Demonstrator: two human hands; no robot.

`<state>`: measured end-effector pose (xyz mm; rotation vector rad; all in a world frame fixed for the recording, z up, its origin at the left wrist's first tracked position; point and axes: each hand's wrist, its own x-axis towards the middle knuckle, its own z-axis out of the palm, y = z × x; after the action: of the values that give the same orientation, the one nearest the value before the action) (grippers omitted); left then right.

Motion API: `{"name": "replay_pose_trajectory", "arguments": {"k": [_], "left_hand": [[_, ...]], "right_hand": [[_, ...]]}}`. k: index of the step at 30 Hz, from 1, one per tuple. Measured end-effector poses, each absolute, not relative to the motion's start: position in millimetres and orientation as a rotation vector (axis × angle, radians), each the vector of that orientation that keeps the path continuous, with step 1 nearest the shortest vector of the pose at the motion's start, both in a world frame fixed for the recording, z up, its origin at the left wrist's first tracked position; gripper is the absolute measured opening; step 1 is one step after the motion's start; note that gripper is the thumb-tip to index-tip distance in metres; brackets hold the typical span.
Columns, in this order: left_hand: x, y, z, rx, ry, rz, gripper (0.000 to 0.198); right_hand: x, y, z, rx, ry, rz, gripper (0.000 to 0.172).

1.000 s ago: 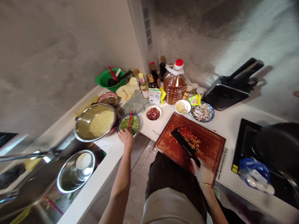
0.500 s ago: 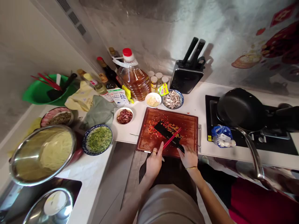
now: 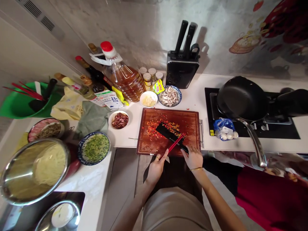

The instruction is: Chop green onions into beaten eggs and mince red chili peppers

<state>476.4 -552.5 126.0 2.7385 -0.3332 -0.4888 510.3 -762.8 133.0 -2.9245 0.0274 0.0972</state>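
Note:
A dark wooden cutting board lies in front of me, with chopped red chili scattered over its upper half. My left hand is closed around red chopsticks, whose tips rest over the blade of a black cleaver. The cleaver lies flat on the board among the chili bits. Its black handle is in my right hand, at the board's lower right edge. Behind the board stand a bowl of sliced mushrooms and a small white bowl of minced garlic.
A black wok sits on the stove at right, its handle jutting over the counter edge. Bowls of meat and chopped greens stand left, beside a large steel pot. An oil jug and knife block line the wall. A person in red stands at right.
The camera view has shifted, so the counter things at left appear further left. Both hands keep their hold on the chopsticks and the cleaver, which have barely moved on the board.

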Motion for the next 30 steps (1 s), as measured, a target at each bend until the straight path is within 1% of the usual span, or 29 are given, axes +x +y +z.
{"name": "replay_pose_trajectory", "arguments": {"k": [6,13,17,21,23,25,28,30], "left_hand": [[484.4,-543.0,128.2,2.750,-0.269,-0.503,0.059],[499.2,-519.5,126.8,2.830,-0.138,-0.445,0.056],[513.4,-503.4,122.0,2.857,-0.057,-0.439,0.054],[519.4,-488.0,122.0,2.811,0.071,-0.306,0.053],[516.5,-486.1,125.5,2.750,0.100,-0.208,0.052],[510.0,-491.0,129.8,2.683,0.072,-0.133,0.052],[495.6,-509.0,133.3,2.608,-0.031,-0.105,0.050],[484.9,-522.7,131.7,2.579,-0.107,-0.139,0.049]], "right_hand": [[507.2,-764.5,138.5,-2.958,0.026,0.128,0.034],[498.0,-772.3,142.4,-2.994,0.016,0.080,0.040],[487.1,-782.1,147.2,-2.998,0.015,0.030,0.040],[475.1,-796.8,150.9,-2.885,0.053,0.083,0.040],[473.2,-800.7,150.2,-2.750,0.184,0.184,0.042],[476.0,-798.6,146.9,-2.496,0.352,0.293,0.046],[487.8,-784.9,138.5,-1.890,0.542,0.430,0.054],[497.6,-774.0,132.7,-1.477,0.621,0.492,0.054]]}}
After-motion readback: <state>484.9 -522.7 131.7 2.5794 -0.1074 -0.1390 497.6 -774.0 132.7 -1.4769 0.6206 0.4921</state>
